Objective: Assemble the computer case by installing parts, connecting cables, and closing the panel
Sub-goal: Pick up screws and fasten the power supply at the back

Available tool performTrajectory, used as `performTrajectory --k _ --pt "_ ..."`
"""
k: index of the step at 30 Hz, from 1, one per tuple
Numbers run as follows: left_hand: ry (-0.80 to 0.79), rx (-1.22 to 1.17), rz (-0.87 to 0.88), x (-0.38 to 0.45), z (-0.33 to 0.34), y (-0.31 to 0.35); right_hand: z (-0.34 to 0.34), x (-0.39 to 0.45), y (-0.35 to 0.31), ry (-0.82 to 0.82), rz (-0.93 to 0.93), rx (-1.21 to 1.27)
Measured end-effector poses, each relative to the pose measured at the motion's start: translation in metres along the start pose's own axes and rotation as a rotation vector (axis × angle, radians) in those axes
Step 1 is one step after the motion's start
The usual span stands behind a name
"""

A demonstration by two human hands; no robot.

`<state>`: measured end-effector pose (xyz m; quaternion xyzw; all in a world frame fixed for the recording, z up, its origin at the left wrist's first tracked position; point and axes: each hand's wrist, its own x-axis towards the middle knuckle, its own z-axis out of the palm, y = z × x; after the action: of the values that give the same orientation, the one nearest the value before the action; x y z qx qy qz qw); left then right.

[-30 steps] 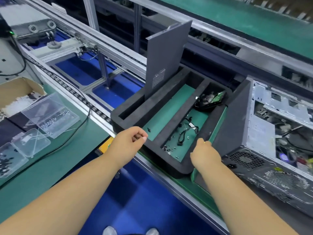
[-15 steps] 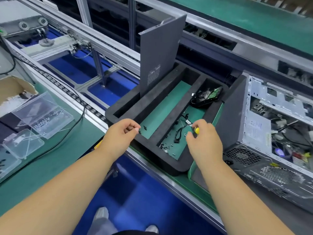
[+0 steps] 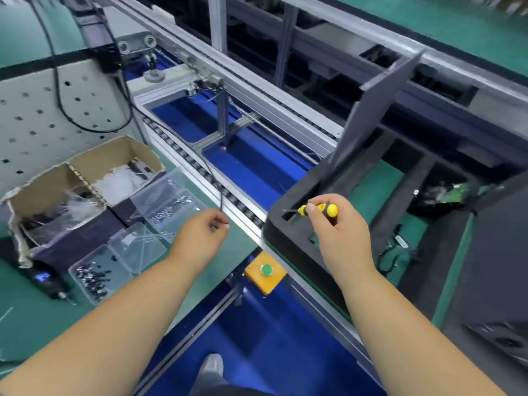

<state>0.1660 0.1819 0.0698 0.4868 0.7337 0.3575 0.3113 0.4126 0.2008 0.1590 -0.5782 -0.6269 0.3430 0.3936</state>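
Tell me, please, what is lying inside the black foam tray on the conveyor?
The black foam tray holds an upright grey panel, loose black cables and a bagged green circuit board. The right hand, holding a yellow screwdriver, covers part of the near compartment.

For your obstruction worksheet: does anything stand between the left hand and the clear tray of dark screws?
Nothing visible does. The left hand hovers just right of the clear tray of dark screws, with only green mat between.
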Motion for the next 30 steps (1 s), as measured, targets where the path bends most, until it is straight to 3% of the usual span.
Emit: performTrajectory --k 4,8,16,22,30 --pt "0.150 0.196 -0.143 0.032 -0.039 -0.049 0.047 0.011 -0.014 -0.048 0.027 0.010" --pt "0.127 0.286 -0.242 0.059 -0.062 -0.087 0.080 0.022 -0.023 -0.050 0.038 0.042" --pt "-0.084 0.348 -0.187 0.101 -0.055 -0.104 0.127 0.045 -0.025 -0.174 0.124 0.098" --pt "-0.123 0.312 -0.170 0.100 -0.058 -0.116 0.184 0.065 -0.022 -0.470 0.125 0.020" --pt "-0.134 0.272 -0.098 0.099 -0.063 -0.119 0.236 0.076 -0.009 -0.565 0.175 -0.108"
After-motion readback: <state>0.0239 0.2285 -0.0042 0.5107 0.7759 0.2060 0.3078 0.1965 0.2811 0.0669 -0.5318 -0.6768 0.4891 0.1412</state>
